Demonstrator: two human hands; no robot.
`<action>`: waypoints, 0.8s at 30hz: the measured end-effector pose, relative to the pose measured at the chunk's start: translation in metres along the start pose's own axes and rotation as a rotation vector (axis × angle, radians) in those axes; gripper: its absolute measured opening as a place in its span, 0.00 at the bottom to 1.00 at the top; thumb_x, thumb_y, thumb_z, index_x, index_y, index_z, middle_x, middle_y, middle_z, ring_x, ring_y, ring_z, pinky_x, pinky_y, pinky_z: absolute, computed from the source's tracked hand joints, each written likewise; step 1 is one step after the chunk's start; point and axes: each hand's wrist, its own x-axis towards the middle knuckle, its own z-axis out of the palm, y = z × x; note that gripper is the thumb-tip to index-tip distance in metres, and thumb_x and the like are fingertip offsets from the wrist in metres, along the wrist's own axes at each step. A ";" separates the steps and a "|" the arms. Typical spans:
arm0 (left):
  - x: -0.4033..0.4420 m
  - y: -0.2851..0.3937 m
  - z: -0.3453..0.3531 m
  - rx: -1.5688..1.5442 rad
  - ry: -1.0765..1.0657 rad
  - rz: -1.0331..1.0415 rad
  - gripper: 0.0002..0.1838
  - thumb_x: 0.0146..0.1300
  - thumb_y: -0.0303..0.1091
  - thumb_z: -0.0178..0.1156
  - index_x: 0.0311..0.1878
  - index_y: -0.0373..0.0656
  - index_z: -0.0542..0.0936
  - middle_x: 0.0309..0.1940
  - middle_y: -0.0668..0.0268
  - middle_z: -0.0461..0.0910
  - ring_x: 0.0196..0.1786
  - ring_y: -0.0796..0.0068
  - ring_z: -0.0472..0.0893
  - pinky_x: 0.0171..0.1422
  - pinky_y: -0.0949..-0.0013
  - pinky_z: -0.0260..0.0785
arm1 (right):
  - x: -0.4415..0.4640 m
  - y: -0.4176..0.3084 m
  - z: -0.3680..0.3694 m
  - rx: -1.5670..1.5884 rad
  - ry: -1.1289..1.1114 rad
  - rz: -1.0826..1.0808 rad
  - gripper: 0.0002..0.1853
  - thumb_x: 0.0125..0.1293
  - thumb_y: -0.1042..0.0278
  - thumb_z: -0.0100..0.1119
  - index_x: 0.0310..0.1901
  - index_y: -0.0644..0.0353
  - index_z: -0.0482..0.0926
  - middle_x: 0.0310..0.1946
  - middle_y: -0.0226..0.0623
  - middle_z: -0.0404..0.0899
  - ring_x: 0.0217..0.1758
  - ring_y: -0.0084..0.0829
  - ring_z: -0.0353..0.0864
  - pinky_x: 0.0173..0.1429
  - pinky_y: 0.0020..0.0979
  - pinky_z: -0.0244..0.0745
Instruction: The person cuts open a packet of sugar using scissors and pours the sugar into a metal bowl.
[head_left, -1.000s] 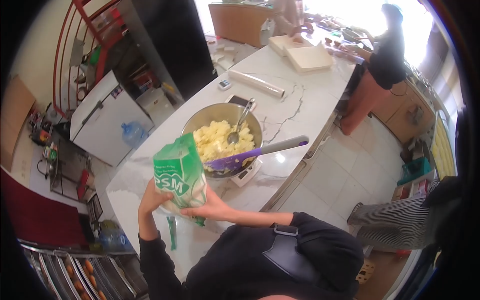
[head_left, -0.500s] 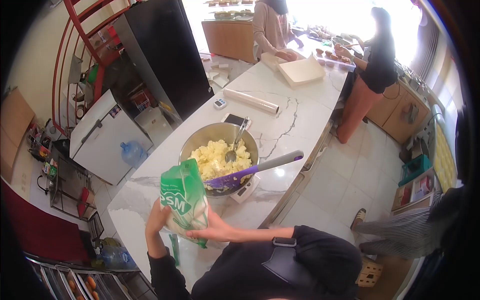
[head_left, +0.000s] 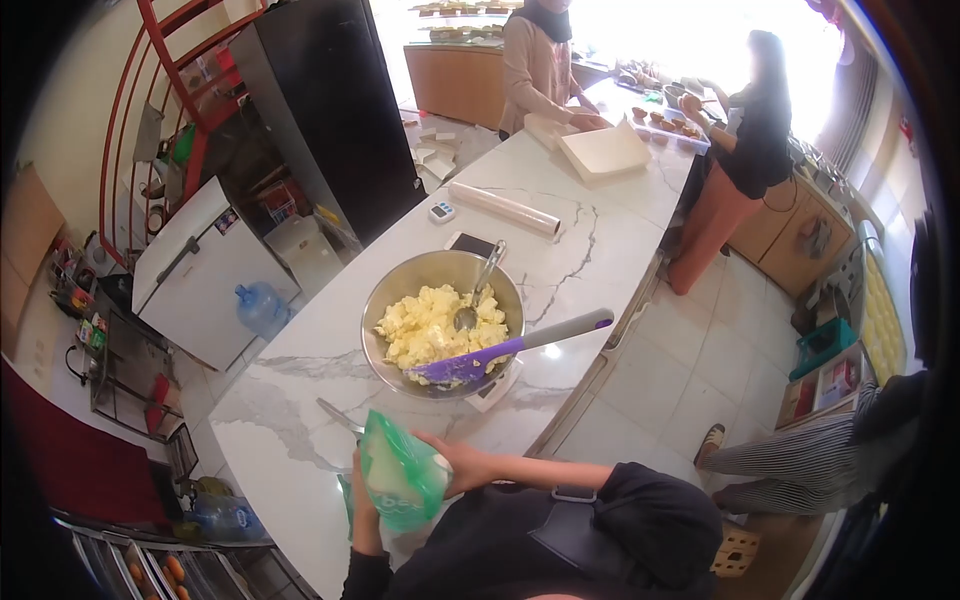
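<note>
Both my hands hold a green and white plastic bag point(head_left: 403, 478) low over the near end of the table. My left hand point(head_left: 366, 512) grips its left side and my right hand point(head_left: 462, 466) its right side, fingers partly hidden. Beyond it stands a steel mixing bowl point(head_left: 378, 290) with a lumpy pale-yellow mixture point(head_left: 430, 325). A metal spoon point(head_left: 488, 272) leans in the bowl. A purple spatula point(head_left: 470, 358) with a grey handle lies across the bowl's right rim. Under the bowl, part of a white kitchen scale point(head_left: 497, 388) shows. A slim metal utensil point(head_left: 338, 415) lies beside the bag.
Behind the bowl lie a phone point(head_left: 470, 244), a small white timer point(head_left: 440, 212) and a roll of clear film point(head_left: 505, 207). Two people work at the table's far end, near white paper point(head_left: 604, 150) and a tray of baked goods point(head_left: 672, 128). Another person's striped trousers show at right.
The bag has come down and toward me, away from the bowl, and has turned so its printed front no longer faces up. A metal utensil now shows beside it.
</note>
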 end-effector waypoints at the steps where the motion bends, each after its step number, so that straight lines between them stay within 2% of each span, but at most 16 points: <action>1: -0.006 -0.019 0.004 0.039 -0.013 -0.002 0.32 0.53 0.41 0.62 0.59 0.38 0.65 0.53 0.56 0.71 0.56 0.64 0.71 0.60 0.65 0.61 | -0.002 0.004 -0.001 -0.030 -0.014 -0.034 0.58 0.38 0.60 0.74 0.68 0.59 0.44 0.62 0.51 0.60 0.63 0.46 0.64 0.63 0.38 0.61; 6: -0.027 -0.082 0.005 0.271 -0.074 0.041 0.30 0.56 0.43 0.59 0.59 0.37 0.66 0.52 0.56 0.72 0.56 0.64 0.71 0.60 0.65 0.61 | -0.007 0.012 -0.009 -0.040 -0.119 0.021 0.56 0.40 0.61 0.73 0.67 0.62 0.45 0.63 0.49 0.59 0.64 0.45 0.62 0.64 0.38 0.60; 7: -0.025 -0.067 0.000 0.134 -0.051 0.020 0.30 0.57 0.44 0.58 0.59 0.37 0.66 0.52 0.56 0.72 0.56 0.63 0.71 0.60 0.65 0.61 | -0.007 0.015 -0.009 -0.045 -0.119 0.010 0.55 0.41 0.61 0.73 0.67 0.62 0.45 0.63 0.49 0.59 0.64 0.44 0.62 0.64 0.38 0.60; 9: -0.024 -0.022 -0.014 -0.419 0.064 0.037 0.36 0.59 0.59 0.53 0.58 0.37 0.66 0.52 0.56 0.70 0.54 0.61 0.72 0.62 0.59 0.61 | -0.006 0.015 -0.010 -0.052 -0.126 -0.006 0.54 0.42 0.62 0.72 0.67 0.62 0.46 0.63 0.48 0.59 0.65 0.42 0.62 0.64 0.37 0.60; 11: 0.001 0.021 -0.042 -0.141 0.329 0.569 0.36 0.64 0.60 0.36 0.55 0.33 0.69 0.49 0.53 0.73 0.52 0.58 0.73 0.60 0.55 0.60 | -0.003 0.011 -0.013 -0.018 -0.145 0.012 0.53 0.42 0.62 0.72 0.67 0.62 0.47 0.63 0.48 0.59 0.65 0.41 0.61 0.66 0.37 0.58; 13: 0.013 0.070 -0.079 0.008 0.627 0.748 0.30 0.67 0.54 0.36 0.51 0.34 0.71 0.43 0.54 0.74 0.45 0.59 0.73 0.53 0.57 0.64 | 0.003 -0.003 -0.014 0.054 -0.194 0.081 0.53 0.42 0.62 0.72 0.67 0.63 0.48 0.64 0.49 0.57 0.66 0.41 0.59 0.68 0.36 0.55; 15: 0.016 0.169 -0.090 0.086 0.664 0.966 0.23 0.67 0.51 0.39 0.41 0.38 0.72 0.33 0.60 0.72 0.35 0.64 0.70 0.43 0.61 0.64 | 0.008 -0.017 -0.017 0.048 -0.219 0.124 0.52 0.42 0.64 0.71 0.67 0.63 0.49 0.64 0.49 0.58 0.66 0.41 0.59 0.68 0.36 0.54; 16: 0.009 0.200 -0.083 -0.151 0.684 1.034 0.20 0.67 0.50 0.42 0.39 0.41 0.72 0.28 0.66 0.64 0.30 0.71 0.63 0.38 0.66 0.57 | 0.011 -0.020 -0.018 0.043 -0.233 0.141 0.52 0.42 0.65 0.71 0.67 0.63 0.49 0.63 0.49 0.58 0.66 0.40 0.59 0.68 0.36 0.54; 17: -0.001 0.228 -0.079 -0.347 0.436 1.124 0.16 0.64 0.49 0.50 0.36 0.44 0.72 0.26 0.69 0.62 0.29 0.74 0.63 0.35 0.71 0.57 | 0.008 -0.013 -0.016 0.008 -0.211 0.138 0.51 0.43 0.63 0.71 0.66 0.63 0.49 0.63 0.49 0.59 0.66 0.41 0.60 0.67 0.36 0.55; 19: -0.007 0.277 -0.064 -0.516 0.092 1.159 0.15 0.58 0.44 0.61 0.36 0.42 0.75 0.30 0.62 0.70 0.31 0.67 0.73 0.33 0.70 0.68 | 0.000 0.009 -0.007 -0.052 -0.151 0.119 0.50 0.44 0.61 0.72 0.66 0.63 0.51 0.62 0.49 0.60 0.65 0.41 0.62 0.66 0.37 0.57; 20: 0.000 0.295 -0.062 -0.546 -0.133 1.148 0.16 0.56 0.41 0.63 0.39 0.38 0.79 0.36 0.54 0.79 0.35 0.58 0.81 0.35 0.67 0.77 | -0.001 0.012 -0.006 -0.056 -0.155 0.133 0.50 0.44 0.61 0.72 0.66 0.64 0.51 0.62 0.50 0.60 0.65 0.41 0.61 0.66 0.37 0.57; 22: 0.008 0.306 -0.050 -0.682 -0.246 1.132 0.09 0.56 0.34 0.61 0.31 0.37 0.81 0.31 0.55 0.79 0.31 0.61 0.81 0.33 0.69 0.77 | -0.001 0.016 -0.004 -0.066 -0.150 0.158 0.50 0.44 0.61 0.72 0.66 0.64 0.51 0.62 0.50 0.59 0.65 0.42 0.60 0.67 0.37 0.56; 24: 0.016 0.310 -0.044 -0.782 -0.384 1.118 0.07 0.56 0.29 0.59 0.29 0.35 0.81 0.30 0.53 0.79 0.30 0.61 0.81 0.33 0.69 0.78 | 0.001 0.024 -0.001 -0.030 -0.159 0.129 0.51 0.44 0.61 0.72 0.66 0.64 0.50 0.62 0.50 0.58 0.66 0.42 0.59 0.67 0.37 0.56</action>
